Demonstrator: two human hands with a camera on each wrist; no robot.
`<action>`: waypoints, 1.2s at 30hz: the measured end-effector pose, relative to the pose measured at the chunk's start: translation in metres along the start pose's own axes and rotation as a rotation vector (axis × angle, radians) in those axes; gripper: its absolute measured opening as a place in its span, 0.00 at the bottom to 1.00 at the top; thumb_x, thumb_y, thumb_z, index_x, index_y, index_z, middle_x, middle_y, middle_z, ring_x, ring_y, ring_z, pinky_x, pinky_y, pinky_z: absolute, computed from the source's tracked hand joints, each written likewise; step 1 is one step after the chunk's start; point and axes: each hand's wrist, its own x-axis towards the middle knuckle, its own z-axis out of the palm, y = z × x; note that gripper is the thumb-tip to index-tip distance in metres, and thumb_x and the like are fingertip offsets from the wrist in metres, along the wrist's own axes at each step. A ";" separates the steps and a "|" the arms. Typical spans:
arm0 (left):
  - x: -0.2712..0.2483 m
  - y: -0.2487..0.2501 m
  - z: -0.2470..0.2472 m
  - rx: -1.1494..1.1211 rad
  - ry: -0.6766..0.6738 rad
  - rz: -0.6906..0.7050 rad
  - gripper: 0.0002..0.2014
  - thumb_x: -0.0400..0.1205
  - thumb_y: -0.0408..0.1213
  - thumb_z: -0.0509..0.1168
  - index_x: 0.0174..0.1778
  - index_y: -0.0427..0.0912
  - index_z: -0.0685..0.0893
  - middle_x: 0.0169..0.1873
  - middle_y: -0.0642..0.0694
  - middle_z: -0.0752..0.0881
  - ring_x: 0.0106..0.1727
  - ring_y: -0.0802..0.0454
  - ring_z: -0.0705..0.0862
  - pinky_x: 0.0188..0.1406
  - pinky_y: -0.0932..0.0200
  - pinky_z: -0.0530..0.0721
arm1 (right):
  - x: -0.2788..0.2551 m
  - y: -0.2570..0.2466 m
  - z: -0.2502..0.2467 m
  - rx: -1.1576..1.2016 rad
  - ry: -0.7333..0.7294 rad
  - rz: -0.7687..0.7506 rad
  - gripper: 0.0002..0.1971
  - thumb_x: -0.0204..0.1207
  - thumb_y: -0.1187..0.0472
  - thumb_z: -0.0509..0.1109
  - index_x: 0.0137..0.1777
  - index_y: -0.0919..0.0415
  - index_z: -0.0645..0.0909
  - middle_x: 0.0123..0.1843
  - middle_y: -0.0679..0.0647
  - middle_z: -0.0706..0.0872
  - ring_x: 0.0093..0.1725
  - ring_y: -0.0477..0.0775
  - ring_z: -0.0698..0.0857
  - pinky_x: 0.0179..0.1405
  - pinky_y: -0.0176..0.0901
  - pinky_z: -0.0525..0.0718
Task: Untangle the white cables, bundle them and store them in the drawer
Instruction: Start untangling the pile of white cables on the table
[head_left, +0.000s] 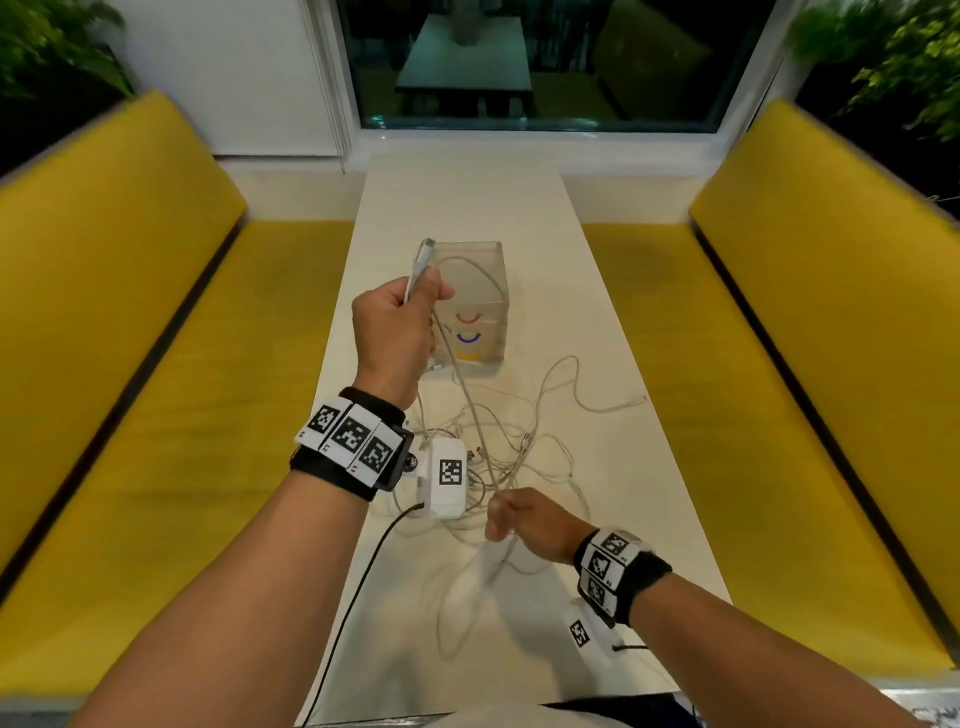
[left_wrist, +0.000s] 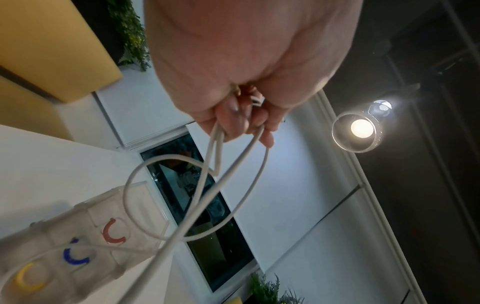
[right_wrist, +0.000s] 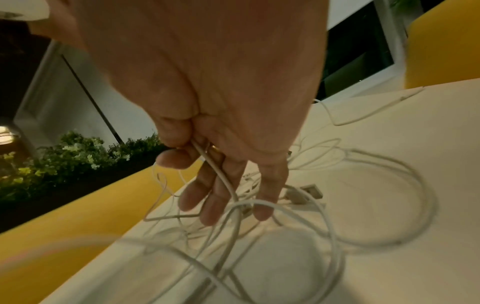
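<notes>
A tangle of white cables (head_left: 511, 441) lies on the narrow white table (head_left: 597, 322). My left hand (head_left: 400, 317) is raised above it and grips one white cable (left_wrist: 205, 195) near its plug (head_left: 423, 254), with a loop hanging from the fist (left_wrist: 241, 115). Lower and nearer, my right hand (head_left: 524, 519) pinches the same kind of cable (right_wrist: 221, 174) between thumb and forefinger, other fingers (right_wrist: 207, 201) extended over the tangle (right_wrist: 298, 216). A small translucent drawer unit (head_left: 470, 306) with red, blue and yellow handles (left_wrist: 75, 257) stands behind the left hand; its drawers look closed.
Yellow bench seats (head_left: 171, 415) flank the table on both sides (head_left: 779, 395). A dark window (head_left: 519, 62) closes the far end. Plants (head_left: 893, 57) sit behind the backrests. A black wire (head_left: 358, 587) runs from my left wrist camera over the table's near edge.
</notes>
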 end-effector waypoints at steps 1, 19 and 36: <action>-0.001 0.002 0.000 -0.028 0.015 0.002 0.14 0.86 0.44 0.69 0.35 0.44 0.90 0.19 0.54 0.68 0.21 0.55 0.63 0.22 0.61 0.65 | 0.001 0.004 0.000 -0.007 -0.016 0.018 0.16 0.88 0.67 0.59 0.38 0.62 0.79 0.39 0.51 0.84 0.44 0.52 0.81 0.57 0.44 0.81; -0.039 -0.019 0.012 0.198 -0.287 0.050 0.28 0.84 0.49 0.70 0.34 0.23 0.80 0.20 0.47 0.72 0.23 0.52 0.67 0.24 0.60 0.66 | -0.008 -0.121 -0.046 0.233 0.310 -0.311 0.17 0.92 0.54 0.55 0.47 0.62 0.79 0.32 0.59 0.68 0.28 0.50 0.69 0.27 0.42 0.75; -0.020 -0.026 0.002 -0.322 -0.096 -0.063 0.12 0.76 0.39 0.53 0.29 0.44 0.58 0.24 0.47 0.58 0.29 0.47 0.52 0.27 0.51 0.51 | 0.017 -0.081 -0.104 -0.905 0.503 0.440 0.07 0.81 0.53 0.68 0.46 0.56 0.76 0.53 0.55 0.88 0.54 0.61 0.87 0.48 0.48 0.80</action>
